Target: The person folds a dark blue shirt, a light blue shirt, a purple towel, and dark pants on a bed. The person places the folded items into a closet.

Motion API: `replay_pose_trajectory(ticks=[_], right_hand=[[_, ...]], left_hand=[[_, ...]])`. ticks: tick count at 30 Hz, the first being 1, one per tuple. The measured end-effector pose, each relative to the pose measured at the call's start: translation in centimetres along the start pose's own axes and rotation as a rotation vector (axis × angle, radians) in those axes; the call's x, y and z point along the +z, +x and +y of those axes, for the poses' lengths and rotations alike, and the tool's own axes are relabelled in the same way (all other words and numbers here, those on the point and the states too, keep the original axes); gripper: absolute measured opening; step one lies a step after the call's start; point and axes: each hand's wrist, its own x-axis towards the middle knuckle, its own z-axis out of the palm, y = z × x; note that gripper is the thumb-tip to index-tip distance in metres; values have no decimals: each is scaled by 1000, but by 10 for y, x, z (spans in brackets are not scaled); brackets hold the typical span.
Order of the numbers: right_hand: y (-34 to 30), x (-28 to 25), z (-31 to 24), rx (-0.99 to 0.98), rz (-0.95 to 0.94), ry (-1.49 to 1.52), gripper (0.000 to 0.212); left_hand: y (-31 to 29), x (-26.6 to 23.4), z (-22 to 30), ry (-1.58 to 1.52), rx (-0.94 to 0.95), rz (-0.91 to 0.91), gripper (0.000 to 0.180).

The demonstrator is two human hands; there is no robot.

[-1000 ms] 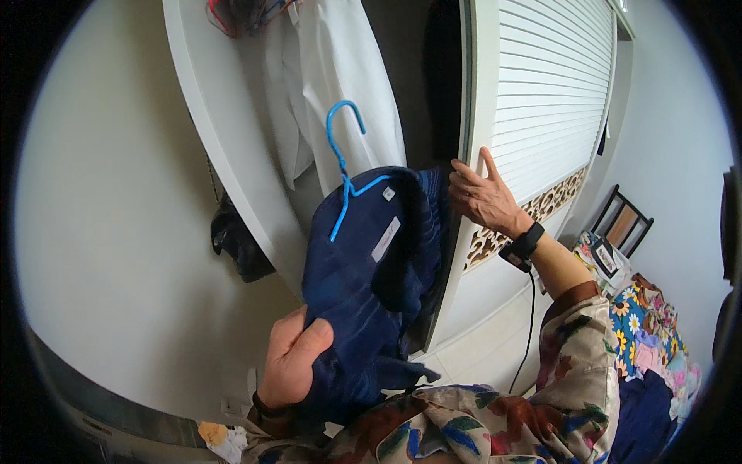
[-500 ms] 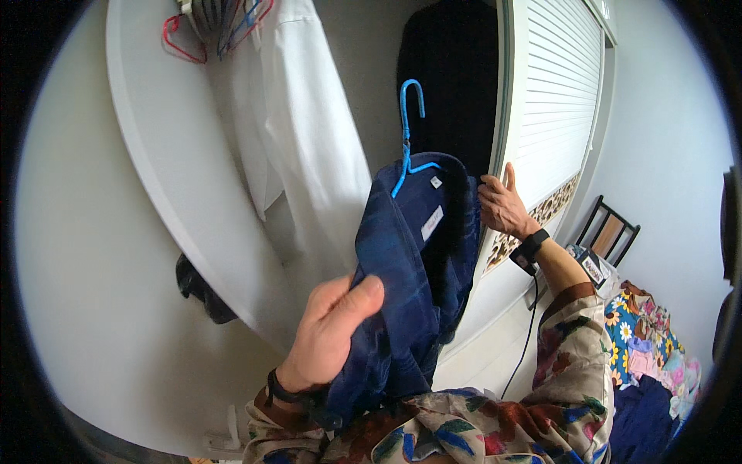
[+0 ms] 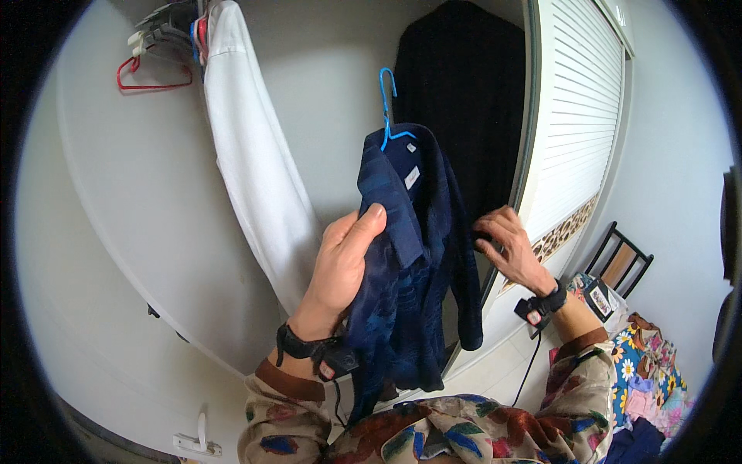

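Observation:
A dark blue collared shirt (image 3: pixel 410 286) hangs on a blue hanger (image 3: pixel 386 108) in front of me. My left hand (image 3: pixel 344 251) is closed on the shirt's front edge below the collar, thumb on top. Two small white labels show inside its neck. To the right of the shirt, my right hand (image 3: pixel 510 249) has its fingers curled against dark cloth beside the wardrobe's door edge. What lies in those fingers is hard to make out. Behind the shirt a long black coat (image 3: pixel 464 100) hangs in the wardrobe.
A white garment (image 3: pixel 251 147) hangs at the left of the wardrobe, near a red hanger (image 3: pixel 154 87) and several others. The white louvred sliding door (image 3: pixel 580 116) stands at right. Beyond it are a chair (image 3: pixel 618 259) and a heap of clothes (image 3: pixel 641 387).
The shirt and hanger have shifted slightly left and up, away from me. My right hand has moved down from the door edge, its fingers now curled. More of the wardrobe shows.

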Motion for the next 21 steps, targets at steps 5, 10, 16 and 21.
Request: replay_pose_trajectory(ticks=[5,10,16,21], right_hand=[[-18,-10,-58,156,-269,857,50],[-22,11,-128,233,-190,1019,62],[-14,25,-200,420,-123,717,31],[6,11,-225,493,-11,471,17]], left_hand=[[14,18,-44,187,55,86,37],[-6,30,-65,311,147,98,37],[-25,7,-68,420,275,172,34],[-21,10,-56,439,349,150,33]])
